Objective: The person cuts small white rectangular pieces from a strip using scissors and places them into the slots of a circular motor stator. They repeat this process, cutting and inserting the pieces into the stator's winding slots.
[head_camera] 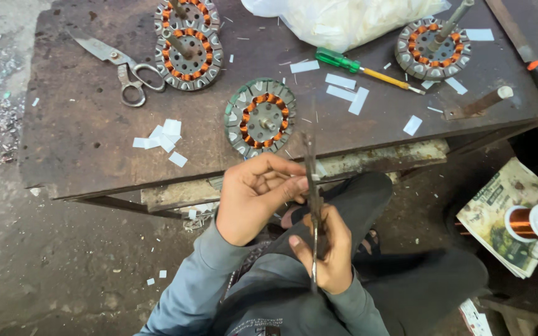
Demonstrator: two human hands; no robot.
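Right hand (326,252) clenched around slim dark metal scissors (311,205), left hand (253,196) pinching a small white paper slip (314,177) at the blades just short of the round copper-wound stator (260,117): risk of nicked fingertips, crooked cut.

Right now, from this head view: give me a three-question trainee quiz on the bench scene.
1. True or false: the right hand holds a pair of scissors.
2. How many wound motor cores lie on the table?
3. Which lies nearest the green-handled screwdriver: A) white paper strips, B) copper wire spool, C) spare scissors?

Key: 1 true; 2 four; 3 A.
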